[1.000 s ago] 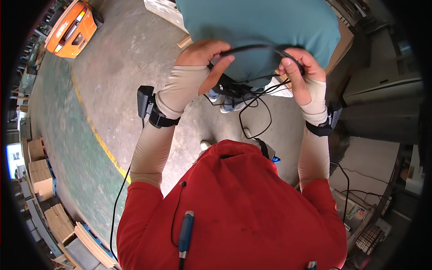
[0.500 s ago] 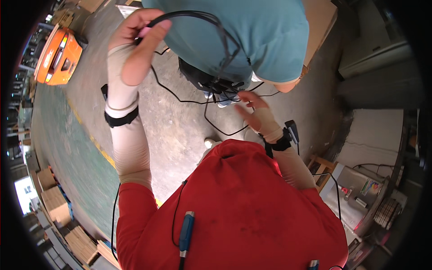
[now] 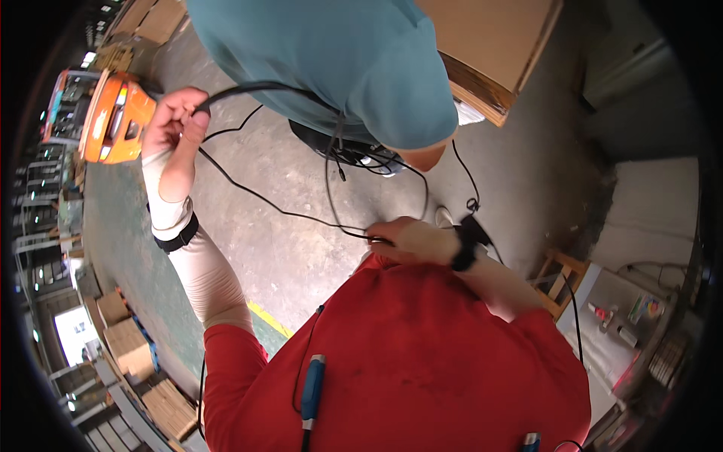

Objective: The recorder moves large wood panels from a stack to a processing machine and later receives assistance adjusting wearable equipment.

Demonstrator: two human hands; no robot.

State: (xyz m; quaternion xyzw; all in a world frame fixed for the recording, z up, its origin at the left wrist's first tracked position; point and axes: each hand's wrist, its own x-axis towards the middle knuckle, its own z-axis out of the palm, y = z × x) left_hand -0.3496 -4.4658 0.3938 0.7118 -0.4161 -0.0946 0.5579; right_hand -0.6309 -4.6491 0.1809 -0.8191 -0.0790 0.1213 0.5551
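Raised at the upper left, my left hand is closed around a bundle of black cable. From it the cable arcs rightward in front of another person's teal shirt. Loose strands hang in loops by that person's dark waist pouch, and one loose end dangles there. A long strand sags from near my left hand across to my right hand. Close to my chest, the right hand is closed on this cable, slightly blurred, with its fingertips partly hidden. Black straps circle both my wrists.
A large cardboard box stands beyond the person, at the upper right. An orange forklift is at the far left. Stacked cardboard lies lower left. At the right is a work table with small items on it.
My left hand has come lower and farther left with the cable bundle. My right hand, open before, has moved toward my chest and closed on the cable. The other person appears farther left.
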